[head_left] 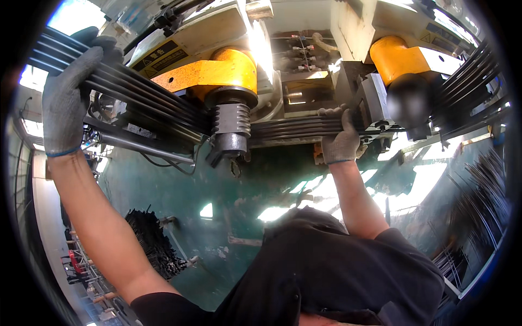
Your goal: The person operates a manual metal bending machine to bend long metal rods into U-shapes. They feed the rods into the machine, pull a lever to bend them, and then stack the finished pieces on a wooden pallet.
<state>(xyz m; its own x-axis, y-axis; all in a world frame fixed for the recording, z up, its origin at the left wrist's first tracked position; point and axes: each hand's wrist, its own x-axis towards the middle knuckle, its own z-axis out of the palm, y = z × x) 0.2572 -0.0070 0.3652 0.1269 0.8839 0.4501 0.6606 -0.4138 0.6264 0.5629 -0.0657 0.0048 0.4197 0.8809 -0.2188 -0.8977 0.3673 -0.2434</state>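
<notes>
Several thin dark metal rods (pixel 300 129) lie side by side across a bending machine. At the left they pass a grooved metal die (pixel 230 118) and slant up and away to the upper left. My left hand (pixel 66 103), in a grey knit glove, is closed around this slanting part. In the middle, my gloved right hand (pixel 341 142) grips the same rods between the two bending heads, thumb up and fingers behind them. A left yellow swing arm (pixel 234 70) sits above the die. Near a right yellow arm (pixel 399 57), the rods slant up to the right.
A steel clamp block (pixel 375 100) stands just right of my right hand. Below the left rods runs a spring-covered bar (pixel 141 145). A dark rod bundle (pixel 152 242) rests low at the left, and many loose rods (pixel 478 212) are stacked at the right. The floor (pixel 217 217) is green.
</notes>
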